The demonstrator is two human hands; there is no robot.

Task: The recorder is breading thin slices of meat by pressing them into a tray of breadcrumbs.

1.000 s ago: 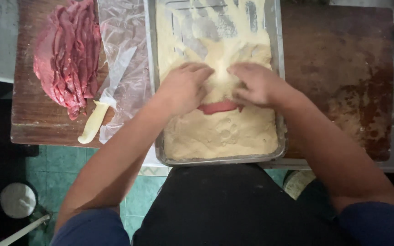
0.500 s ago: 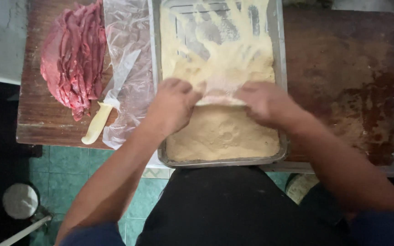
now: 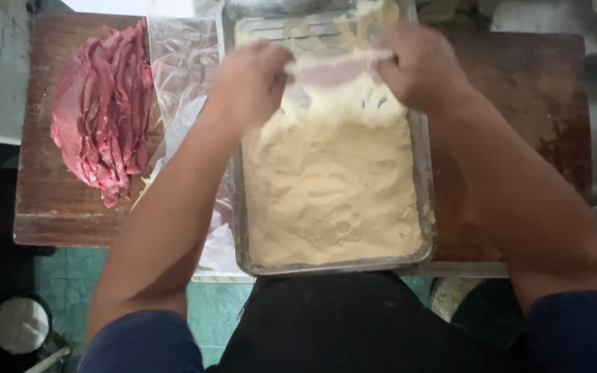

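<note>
Over the far end of the metal tray (image 3: 425,207), both my hands are up, stretching a breaded meat slice (image 3: 336,67) between them. Left hand (image 3: 247,83) fingers pinched on the slice's left end, right hand (image 3: 419,65) fingers pinched on its right end. Slice hangs clear above the crumb bed (image 3: 329,193), pale coating on it, a bit of pink showing through.

Tray sits on the dark wooden worktop (image 3: 519,103), near edge just past the worktop's front. Left of the tray: crumpled clear plastic sheet (image 3: 177,83), then a pile of raw red meat slices (image 3: 101,114) on the board, well apart from my hands. A pale handle end peeks out under my left forearm; can't tell more.

Risks, as I judge them: slice is thin and pulled taut, so too much pull could tear it. Grip is only on the ends, so floury fingers could slip and drop it. Shaking it here could throw crumbs over the tray rim onto the worktop or the plastic.
</note>
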